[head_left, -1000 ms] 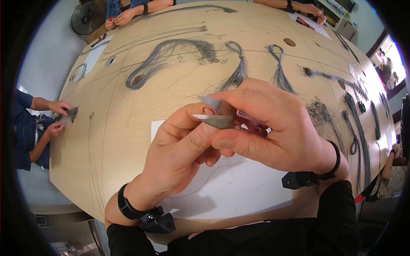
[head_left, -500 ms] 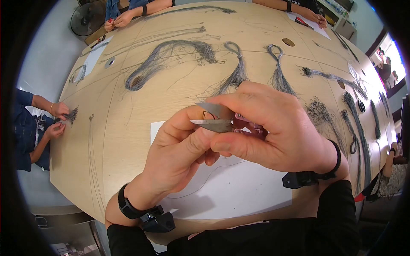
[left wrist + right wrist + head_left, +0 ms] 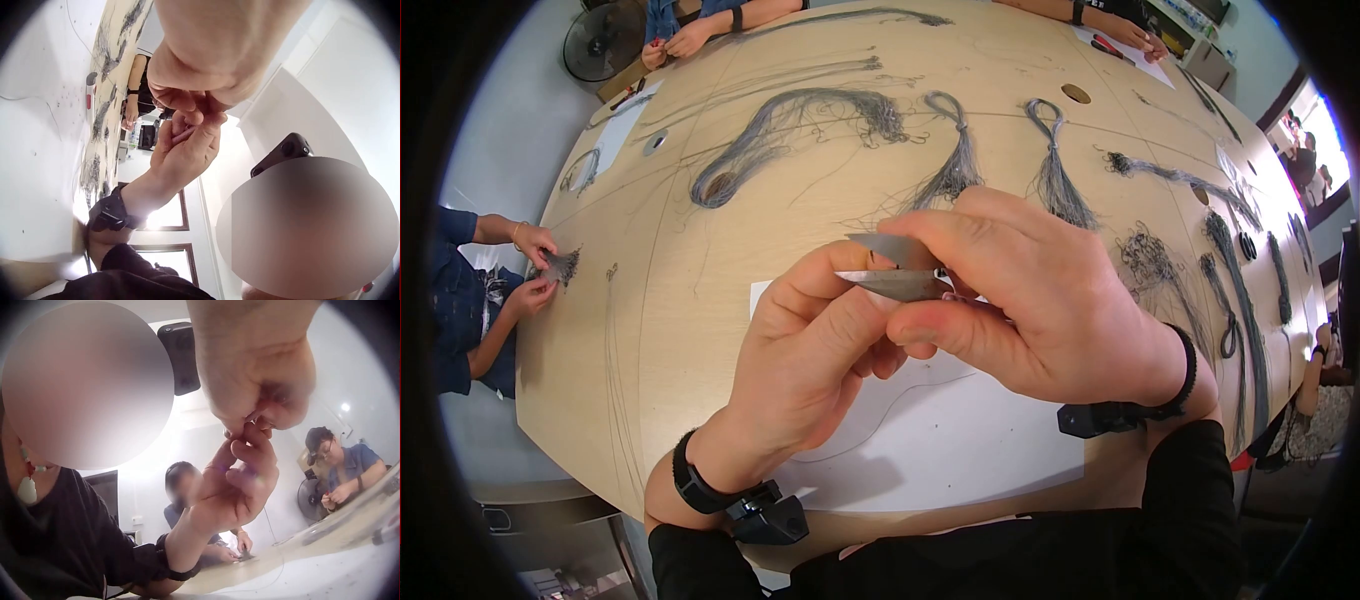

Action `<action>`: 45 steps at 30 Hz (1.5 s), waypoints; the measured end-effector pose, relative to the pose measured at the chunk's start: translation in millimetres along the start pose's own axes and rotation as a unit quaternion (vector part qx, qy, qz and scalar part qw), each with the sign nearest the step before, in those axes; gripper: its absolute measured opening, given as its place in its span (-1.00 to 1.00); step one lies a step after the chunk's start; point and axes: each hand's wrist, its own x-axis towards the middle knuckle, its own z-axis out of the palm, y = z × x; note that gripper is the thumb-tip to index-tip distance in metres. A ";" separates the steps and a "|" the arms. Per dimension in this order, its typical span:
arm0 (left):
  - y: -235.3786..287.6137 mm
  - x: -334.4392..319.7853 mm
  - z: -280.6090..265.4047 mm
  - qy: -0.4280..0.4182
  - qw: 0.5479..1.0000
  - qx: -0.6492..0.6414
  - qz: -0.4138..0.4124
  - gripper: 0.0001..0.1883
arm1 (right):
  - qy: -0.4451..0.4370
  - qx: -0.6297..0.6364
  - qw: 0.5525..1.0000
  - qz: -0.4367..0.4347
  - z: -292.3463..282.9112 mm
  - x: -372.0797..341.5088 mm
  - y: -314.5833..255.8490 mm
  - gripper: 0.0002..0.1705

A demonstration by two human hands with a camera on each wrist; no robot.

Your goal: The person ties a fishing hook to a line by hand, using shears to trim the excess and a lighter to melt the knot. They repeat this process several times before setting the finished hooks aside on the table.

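Note:
In the head view my right hand (image 3: 1040, 300) grips a pair of small scissors (image 3: 910, 287) with short grey blades. A bit of the pink handle (image 3: 183, 134) shows between its fingers in the left wrist view. My left hand (image 3: 810, 350) holds its thumb and forefinger together at the blades, pinching a small dark hook (image 3: 897, 266), mostly hidden behind the blades and fingertips. The two blades stand slightly apart around it. Below the hands, a thin line (image 3: 880, 425) curves over a white sheet of paper (image 3: 980, 450) on the table.
Looped bundles of grey line (image 3: 960, 165) lie beyond my hands, with a long bundle ending in hooks (image 3: 770, 120) further left. More bundles (image 3: 1240, 300) line the right side. Other people's hands (image 3: 535, 270) work at the left and far edges of the table (image 3: 700, 350).
Both hands have shifted slightly left. The scissor blades have drawn closer together, and my right fingers now cover more of the pink handle. Less of the hook shows.

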 end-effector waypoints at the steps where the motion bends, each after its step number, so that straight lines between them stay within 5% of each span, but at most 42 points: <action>1: 0.2 0.1 0.4 0.000 1.000 0.000 0.000 -0.85 | 0.001 0.001 1.000 0.007 0.3 -0.4 -0.4 -0.59; 26: 1.6 0.4 4.9 0.026 0.999 0.025 0.015 -0.87 | -0.031 -0.022 0.999 0.004 -12.1 2.8 -1.3 -0.70; 28: 1.1 0.7 3.9 0.020 0.998 0.030 0.049 -0.87 | -0.058 0.028 0.991 0.119 -23.9 6.4 -4.8 -0.68; 29: 1.3 0.7 3.4 0.017 0.998 0.026 0.055 -0.87 | 0.022 0.189 0.972 0.138 -16.0 3.6 -1.4 -0.72; 33: 3.6 0.8 9.3 0.049 0.994 0.089 0.046 -0.88 | 0.001 0.264 0.942 0.206 -19.6 3.3 -0.7 -0.68; 40: -1.3 0.3 4.2 0.029 0.998 0.031 0.046 -0.87 | -0.045 0.332 0.911 0.239 -10.0 0.9 -3.6 -0.75; 45: 0.0 -0.3 6.3 0.029 0.997 0.071 0.006 -0.86 | -0.026 0.297 0.936 0.186 -5.8 0.2 -1.6 -0.86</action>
